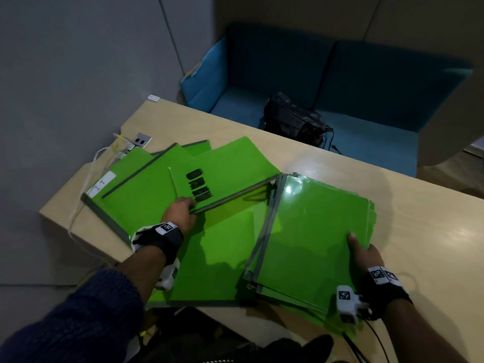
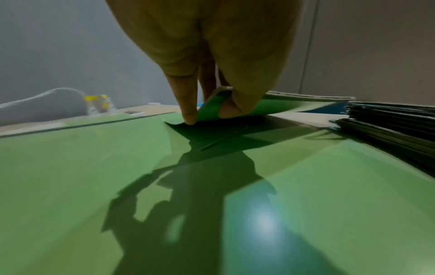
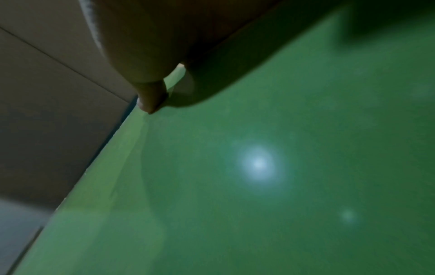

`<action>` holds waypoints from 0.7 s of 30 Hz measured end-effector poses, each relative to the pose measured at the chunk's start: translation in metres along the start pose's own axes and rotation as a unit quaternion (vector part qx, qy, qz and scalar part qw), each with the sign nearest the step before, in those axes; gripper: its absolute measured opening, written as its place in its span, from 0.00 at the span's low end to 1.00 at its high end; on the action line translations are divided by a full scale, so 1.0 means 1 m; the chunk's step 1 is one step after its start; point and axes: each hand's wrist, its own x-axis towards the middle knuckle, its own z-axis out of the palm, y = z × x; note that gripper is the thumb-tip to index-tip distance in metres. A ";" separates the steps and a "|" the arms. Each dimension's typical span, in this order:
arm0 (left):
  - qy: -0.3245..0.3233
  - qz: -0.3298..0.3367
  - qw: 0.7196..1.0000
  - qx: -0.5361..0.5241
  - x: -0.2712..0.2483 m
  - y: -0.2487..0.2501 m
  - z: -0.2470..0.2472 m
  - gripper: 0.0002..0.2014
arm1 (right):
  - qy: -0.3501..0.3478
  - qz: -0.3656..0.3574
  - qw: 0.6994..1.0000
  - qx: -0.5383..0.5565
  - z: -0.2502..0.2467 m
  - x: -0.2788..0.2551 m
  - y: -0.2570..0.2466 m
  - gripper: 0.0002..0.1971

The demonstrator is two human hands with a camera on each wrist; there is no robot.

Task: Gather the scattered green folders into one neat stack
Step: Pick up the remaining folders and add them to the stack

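Several green folders lie fanned across the left half of a light wooden table (image 1: pixel 419 210). My left hand (image 1: pixel 180 213) pinches the near corner of a green folder with black scribbles (image 1: pixel 222 169) and holds that corner lifted; in the left wrist view the fingers (image 2: pixel 190 104) clamp the raised corner (image 2: pixel 212 109). Under it lies a large flat green folder (image 1: pixel 209 260). My right hand (image 1: pixel 362 254) grips the right edge of a stack of green folders (image 1: pixel 317 237), thumb on top. In the right wrist view the thumb (image 3: pixel 150 98) presses the stack's glossy top cover (image 3: pixel 259 167).
White cables with yellow tags (image 1: pixel 115 150) and a socket plate (image 1: pixel 142 140) sit at the table's far left, partly under the folders. A blue sofa (image 1: pixel 340 82) with a dark bag (image 1: pixel 296 119) stands beyond the table. Bare tabletop shows at the right.
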 end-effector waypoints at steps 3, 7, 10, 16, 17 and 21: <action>0.002 -0.011 0.999 -0.036 -0.041 -0.031 0.015 0.20 | -0.013 -0.022 0.995 -0.093 -0.003 0.012 0.006 0.44; 0.004 -0.021 0.997 -0.070 -0.093 -0.065 0.040 0.25 | -0.024 -0.079 0.969 -0.234 -0.009 0.006 0.007 0.31; -0.012 -0.035 0.997 -0.075 -0.121 -0.084 0.053 0.30 | -0.024 -0.138 0.938 -0.318 -0.018 0.005 0.007 0.28; -0.007 -0.085 0.995 -0.057 -0.146 -0.118 0.063 0.34 | -0.026 -0.165 0.919 -0.356 -0.033 0.019 0.023 0.32; -0.012 -0.102 0.993 -0.052 -0.148 -0.123 0.065 0.34 | -0.027 -0.167 0.920 -0.355 -0.034 0.022 0.026 0.32; 0.005 -0.252 0.960 -0.119 -0.160 -0.118 0.069 0.31 | -0.040 -0.164 0.916 -0.364 -0.037 0.023 0.028 0.27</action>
